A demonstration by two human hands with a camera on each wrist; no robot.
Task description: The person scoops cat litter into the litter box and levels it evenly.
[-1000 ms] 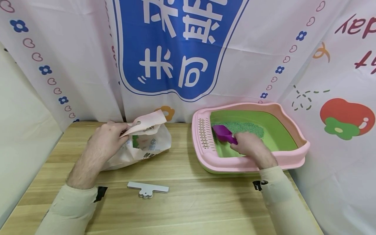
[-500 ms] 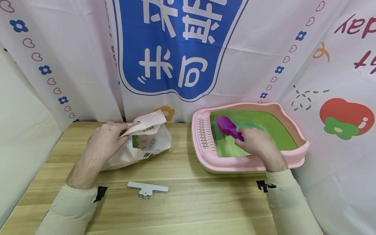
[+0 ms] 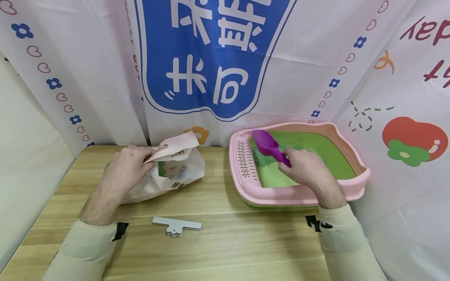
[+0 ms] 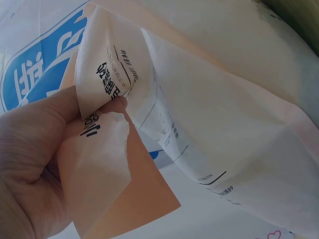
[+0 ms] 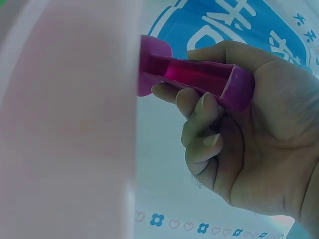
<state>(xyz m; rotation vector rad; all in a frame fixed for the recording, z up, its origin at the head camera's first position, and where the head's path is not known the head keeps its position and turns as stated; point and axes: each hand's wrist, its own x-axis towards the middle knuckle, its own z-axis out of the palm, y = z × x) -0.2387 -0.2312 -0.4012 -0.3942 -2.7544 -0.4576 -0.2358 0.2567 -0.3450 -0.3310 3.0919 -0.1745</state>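
Observation:
My left hand (image 3: pixel 128 168) pinches the torn top edge of a white and pink cat litter bag (image 3: pixel 179 173), which lies at the left of the table. In the left wrist view, thumb and fingers hold the folded paper flap (image 4: pixel 99 164). My right hand (image 3: pixel 304 168) grips a purple scoop (image 3: pixel 265 142) by its handle, above the left part of a pink and green litter box (image 3: pixel 274 197). Green litter (image 3: pixel 263 160) lies on the box floor below. The right wrist view shows fingers curled round the scoop handle (image 5: pixel 199 77); the box wall hides most of the scoop's head.
A light grey sealing clip (image 3: pixel 177 225) lies on the wooden table (image 3: pixel 225 249) in front of the bag. Perforated slots (image 3: pixel 243 160) line the box's left rim. Printed cloth (image 3: pixel 299 78) hangs behind and at the right.
The scoop has risen from the litter and shifted toward the box's back left rim. My right forearm moved a little rightward. The left hand and bag stay put.

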